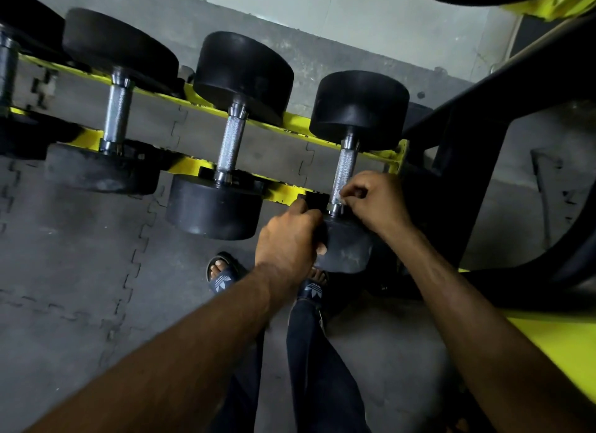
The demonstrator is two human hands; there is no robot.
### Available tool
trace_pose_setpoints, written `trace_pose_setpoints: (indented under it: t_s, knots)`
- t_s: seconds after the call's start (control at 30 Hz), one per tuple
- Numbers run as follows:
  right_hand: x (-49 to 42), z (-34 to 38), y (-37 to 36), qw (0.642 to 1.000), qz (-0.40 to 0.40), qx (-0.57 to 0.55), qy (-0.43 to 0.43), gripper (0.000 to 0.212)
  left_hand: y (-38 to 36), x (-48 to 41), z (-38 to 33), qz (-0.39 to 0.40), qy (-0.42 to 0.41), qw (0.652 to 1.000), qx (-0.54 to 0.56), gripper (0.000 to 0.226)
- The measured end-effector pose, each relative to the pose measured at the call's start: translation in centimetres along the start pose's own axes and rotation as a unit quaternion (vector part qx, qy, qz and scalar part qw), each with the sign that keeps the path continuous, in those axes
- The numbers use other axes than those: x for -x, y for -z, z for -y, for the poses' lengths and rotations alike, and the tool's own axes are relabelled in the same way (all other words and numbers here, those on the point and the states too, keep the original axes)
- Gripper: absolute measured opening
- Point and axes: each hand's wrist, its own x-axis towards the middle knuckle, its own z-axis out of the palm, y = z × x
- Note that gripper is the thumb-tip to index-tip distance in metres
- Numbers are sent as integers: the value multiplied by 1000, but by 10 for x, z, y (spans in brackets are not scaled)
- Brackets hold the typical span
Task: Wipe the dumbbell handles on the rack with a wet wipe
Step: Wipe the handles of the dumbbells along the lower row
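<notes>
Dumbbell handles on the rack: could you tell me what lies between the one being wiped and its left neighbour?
Nothing; the head view shows only grey floor mat between the wiped handle and the next handle.

Most of the wipe hidden inside the right grip; leftmost dumbbell cut by the left edge.

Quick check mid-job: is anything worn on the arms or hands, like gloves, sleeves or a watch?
Nothing worn. The left hand and right hand are gloveless, and no watch, band or ring shows. The left forearm and right forearm are bare to the frame edge, with no sleeve in view.
</notes>
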Motion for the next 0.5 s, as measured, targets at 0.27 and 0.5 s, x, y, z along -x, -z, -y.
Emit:
trace_pose_setpoints:
  t_s: [0.27,0.5]
  knots:
    - [-48,34,-6,909,7,393,142,19,-2,1,1,0,14,1000,8,29]
    - [-38,89,-4,821,281,473,152,22,-8,7,5,-20,4,999,29,38]
